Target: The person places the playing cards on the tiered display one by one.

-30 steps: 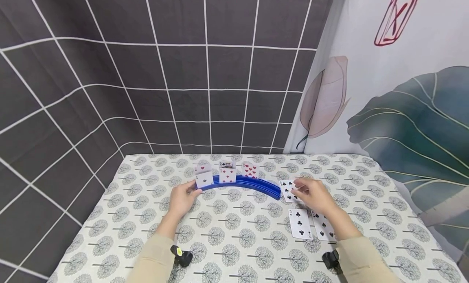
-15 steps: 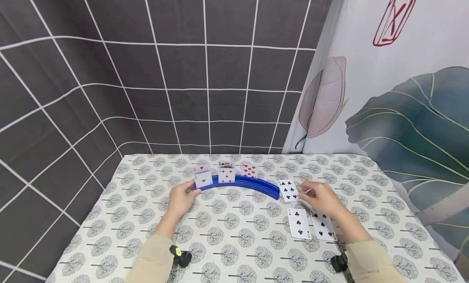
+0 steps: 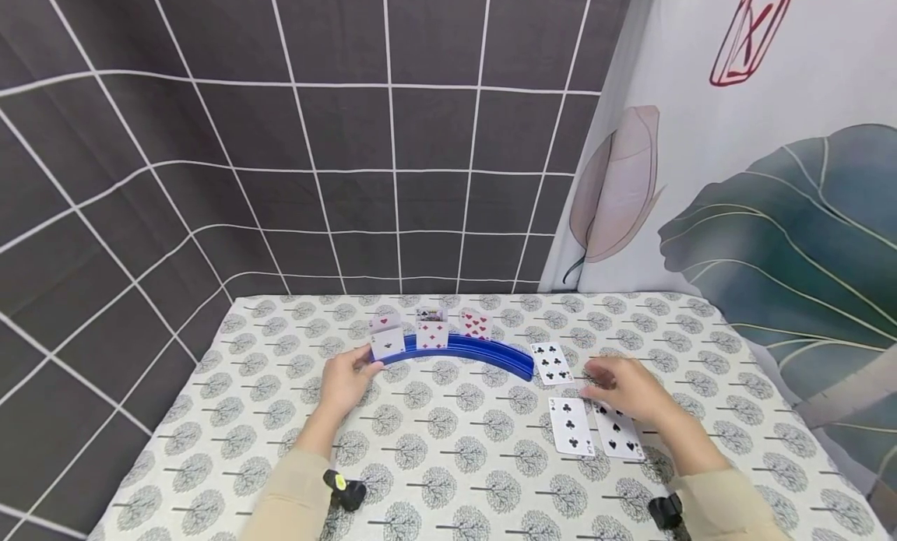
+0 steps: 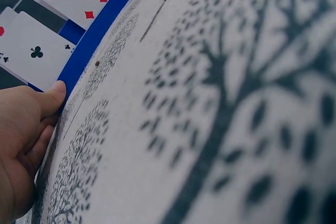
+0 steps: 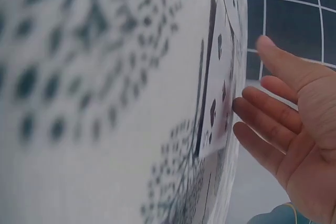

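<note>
A curved blue card holder (image 3: 483,349) stands toward the back of the table, with playing cards upright in it. My left hand (image 3: 345,381) grips its left end, the thumb (image 4: 54,96) on the front edge beside the ace of clubs (image 3: 388,343). Behind that ace shows a heart card; further right stand the five of diamonds (image 3: 431,335), with a king of clubs behind, and a heart card (image 3: 476,324). My right hand (image 3: 627,387) hovers, fingers loosely bent and holding nothing, above a spade card (image 3: 618,434) whose top it partly hides.
The six of clubs (image 3: 551,363) lies face up by the holder's right end. Nearer me lies the three of clubs (image 3: 571,426), left of the spade card. A dark grid-patterned cloth (image 3: 350,128) hangs behind the table (image 3: 448,479).
My right hand has let go of the six of clubs, which lies turned slightly, and has drawn back right and toward me. My left hand stays at the holder.
</note>
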The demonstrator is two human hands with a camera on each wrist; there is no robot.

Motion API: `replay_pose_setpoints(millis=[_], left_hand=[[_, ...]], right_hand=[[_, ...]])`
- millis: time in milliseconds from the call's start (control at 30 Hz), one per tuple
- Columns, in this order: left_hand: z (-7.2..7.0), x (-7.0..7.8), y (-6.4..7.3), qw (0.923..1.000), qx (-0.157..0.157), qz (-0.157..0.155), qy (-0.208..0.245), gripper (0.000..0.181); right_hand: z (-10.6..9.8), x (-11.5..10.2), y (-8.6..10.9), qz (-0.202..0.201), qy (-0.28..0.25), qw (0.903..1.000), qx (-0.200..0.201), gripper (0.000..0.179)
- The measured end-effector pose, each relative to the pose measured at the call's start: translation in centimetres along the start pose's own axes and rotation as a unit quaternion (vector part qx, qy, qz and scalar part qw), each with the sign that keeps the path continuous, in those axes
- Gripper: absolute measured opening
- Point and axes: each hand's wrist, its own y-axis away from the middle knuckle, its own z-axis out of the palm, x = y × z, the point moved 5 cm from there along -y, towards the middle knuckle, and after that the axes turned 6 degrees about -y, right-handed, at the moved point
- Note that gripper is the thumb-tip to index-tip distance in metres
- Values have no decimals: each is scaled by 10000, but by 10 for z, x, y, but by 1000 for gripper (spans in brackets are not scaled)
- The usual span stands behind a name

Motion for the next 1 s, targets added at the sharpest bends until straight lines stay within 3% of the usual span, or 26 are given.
replay_pose_setpoints(millis=[200,633,1000], left_hand=[[0,-1,0,10000,14,35,-36,54],[-1,-1,0,10000,8,58,13,52],[-1,-1,1,10000,52,60,-44,52]], right_hand=[[0,8,7,196,43,9996,-212,66],[-6,10,17,147,195,9986,-467,84],[-5,18,20,50,141,9978,-643,53]])
